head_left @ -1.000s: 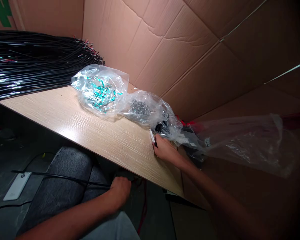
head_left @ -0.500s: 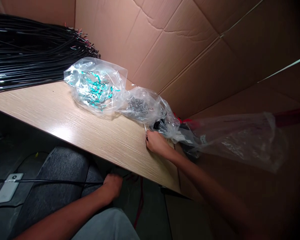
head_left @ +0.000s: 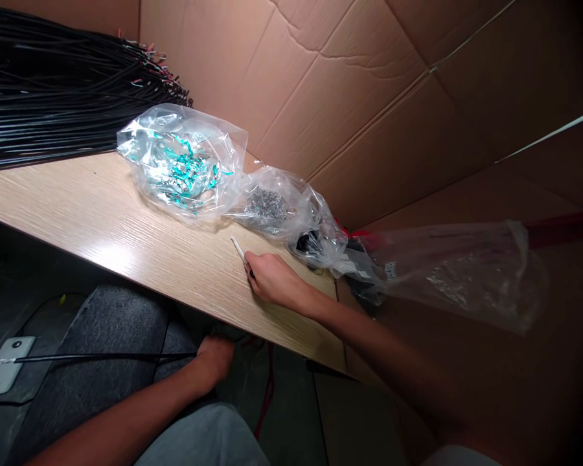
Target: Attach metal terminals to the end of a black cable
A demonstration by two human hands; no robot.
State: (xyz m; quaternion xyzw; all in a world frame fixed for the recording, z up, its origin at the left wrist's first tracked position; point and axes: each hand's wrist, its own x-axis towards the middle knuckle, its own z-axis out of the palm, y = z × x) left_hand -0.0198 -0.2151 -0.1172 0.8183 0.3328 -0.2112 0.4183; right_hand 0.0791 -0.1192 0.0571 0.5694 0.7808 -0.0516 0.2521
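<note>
Right hand (head_left: 273, 279) pinching a white marker (head_left: 238, 250), left hand (head_left: 215, 360) clenched on a black cable (head_left: 97, 356)

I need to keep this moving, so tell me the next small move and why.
Probably bring the white marker pen in the right hand down to the thin black cable at the left hand: the pen is up over the pale wood tabletop, while the cable runs to that hand below the table edge.

My R hand (head_left: 272, 279) has room along the tabletop (head_left: 102, 207) front edge, but plastic bags (head_left: 272, 210) block the way to the cardboard wall (head_left: 350, 110). L hand (head_left: 214, 359) is under the edge, w/ the tabletop in the way above it.
</note>
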